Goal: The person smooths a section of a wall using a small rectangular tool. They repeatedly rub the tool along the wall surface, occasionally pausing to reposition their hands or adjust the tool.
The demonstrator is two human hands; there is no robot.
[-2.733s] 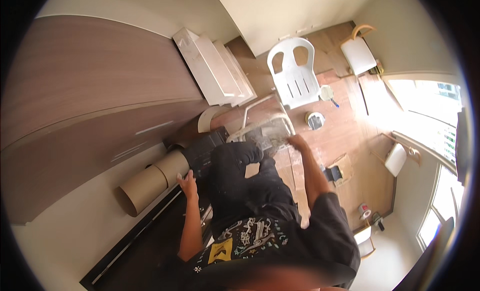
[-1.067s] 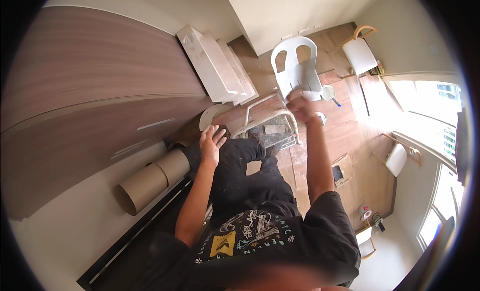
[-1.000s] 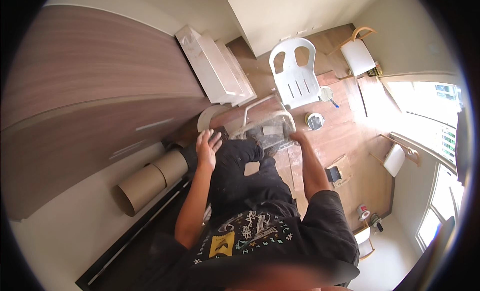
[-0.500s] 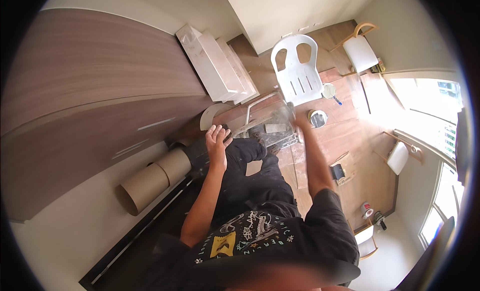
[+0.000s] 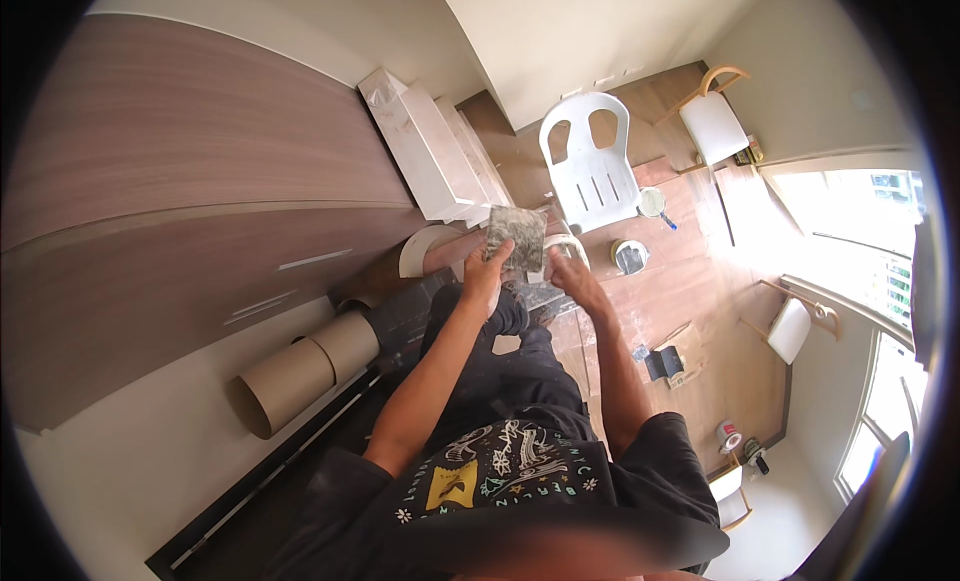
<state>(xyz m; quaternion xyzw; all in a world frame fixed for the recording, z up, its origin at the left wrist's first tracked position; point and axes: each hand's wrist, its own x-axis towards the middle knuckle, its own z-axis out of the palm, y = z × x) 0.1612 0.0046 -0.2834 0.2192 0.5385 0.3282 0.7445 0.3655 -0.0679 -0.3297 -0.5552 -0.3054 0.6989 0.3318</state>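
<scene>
My left hand (image 5: 485, 274) grips the lower left edge of a square, grey mottled plate (image 5: 517, 237), with the thumb lying over its face. The plate is raised in front of me, tilted toward me. Just right of it, my right hand (image 5: 572, 275) is closed with the fingers curled. Whatever it holds, if anything, is hidden. Behind that hand a curved white rail (image 5: 569, 240) shows, next to the white plastic chair (image 5: 588, 171).
Brown cardboard rolls (image 5: 287, 383) lie at the left beside dark wood panels (image 5: 220, 266). Pale box-like units (image 5: 415, 146) stand ahead. On the floor are a round tub (image 5: 629, 257) and a black tray (image 5: 663, 362). Wooden chairs (image 5: 713, 127) line the right side.
My left hand has moved right and now holds the grey plate up; before, it was open. My right hand has come left and slightly down, nearer to it.
</scene>
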